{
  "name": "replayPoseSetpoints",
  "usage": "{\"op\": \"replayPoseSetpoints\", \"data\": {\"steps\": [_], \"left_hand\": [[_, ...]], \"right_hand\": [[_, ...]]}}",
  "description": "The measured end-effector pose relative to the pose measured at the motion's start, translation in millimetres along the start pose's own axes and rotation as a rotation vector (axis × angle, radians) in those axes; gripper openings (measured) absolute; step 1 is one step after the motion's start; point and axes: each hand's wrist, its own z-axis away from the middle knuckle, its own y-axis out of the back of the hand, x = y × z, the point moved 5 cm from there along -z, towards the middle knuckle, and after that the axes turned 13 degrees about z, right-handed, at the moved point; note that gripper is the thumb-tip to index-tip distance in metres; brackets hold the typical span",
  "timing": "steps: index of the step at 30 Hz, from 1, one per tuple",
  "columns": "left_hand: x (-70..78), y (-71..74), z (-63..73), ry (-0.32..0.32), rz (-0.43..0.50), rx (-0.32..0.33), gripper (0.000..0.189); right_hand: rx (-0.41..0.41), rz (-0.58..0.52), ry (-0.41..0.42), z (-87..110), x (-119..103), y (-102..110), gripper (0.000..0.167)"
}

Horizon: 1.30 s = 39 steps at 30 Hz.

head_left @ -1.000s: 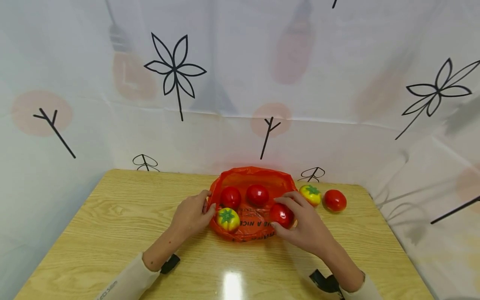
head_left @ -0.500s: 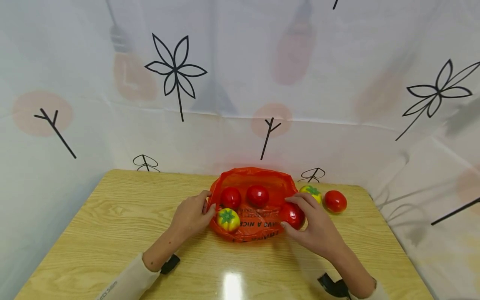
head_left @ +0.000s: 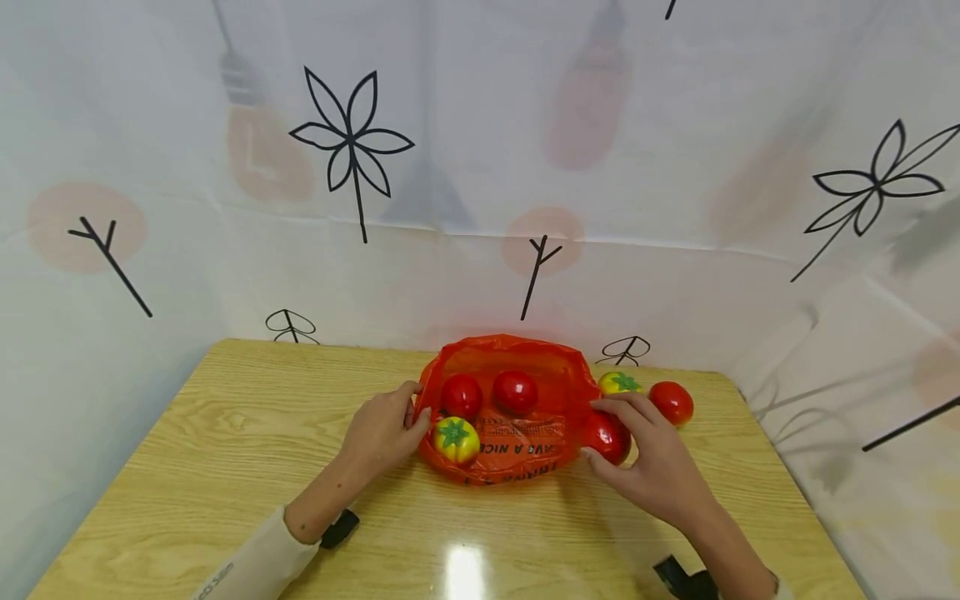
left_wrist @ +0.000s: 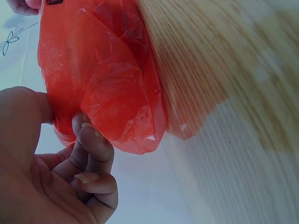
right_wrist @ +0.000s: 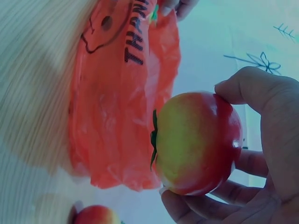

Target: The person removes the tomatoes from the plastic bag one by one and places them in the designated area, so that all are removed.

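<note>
A red plastic bag (head_left: 517, 479) with black lettering lies with its mouth spread on the table. My left hand (head_left: 381, 427) pinches its left rim; in the left wrist view the thumb and fingertips meet on the thin film (left_wrist: 117, 88). Inside are two red tomatoes, one at the left (head_left: 462, 396) and one at the back (head_left: 515, 392), plus a yellow tomato (head_left: 456, 440) with a green star-shaped top. My right hand (head_left: 660, 462) grips another tomato (head_left: 606, 437) at the bag's right rim. The right wrist view shows this tomato's yellow-green leafy end (right_wrist: 201, 142) facing the bag.
Behind my right hand sit a partly hidden yellow tomato (head_left: 619, 382) and a red tomato (head_left: 671, 402) on the wooden table (head_left: 247, 433). A white patterned cloth (head_left: 450, 275) hangs along the table's back edge.
My right hand has carried its tomato rightward from over the inside of the bag to its right rim. The left hand keeps its place on the bag.
</note>
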Motion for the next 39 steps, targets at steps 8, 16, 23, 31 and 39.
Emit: {"op": "replayPoseSetpoints", "data": {"steps": [8,16,23,31,39], "left_hand": [[-0.1,-0.2,-0.1,0.0,0.0,0.0,0.036],[-0.4,0.2,-0.6,-0.025,-0.001,0.008,0.033],[0.0,0.1,-0.3,-0.03,-0.003,0.005,0.032],[-0.4,-0.2,-0.2,-0.027,0.003,0.005,0.033],[-0.4,-0.4,0.0,-0.029,-0.003,0.004,0.031]], "right_hand": [[0.013,0.014,-0.007,7.5,11,5,0.052],[0.007,0.021,-0.027,12.0,21,8,0.049],[0.017,0.024,-0.036,11.4,31,7,0.049],[-0.005,0.052,-0.073,11.1,44,-3,0.05],[-0.065,0.06,-0.119,11.4,55,-17,0.053]]}}
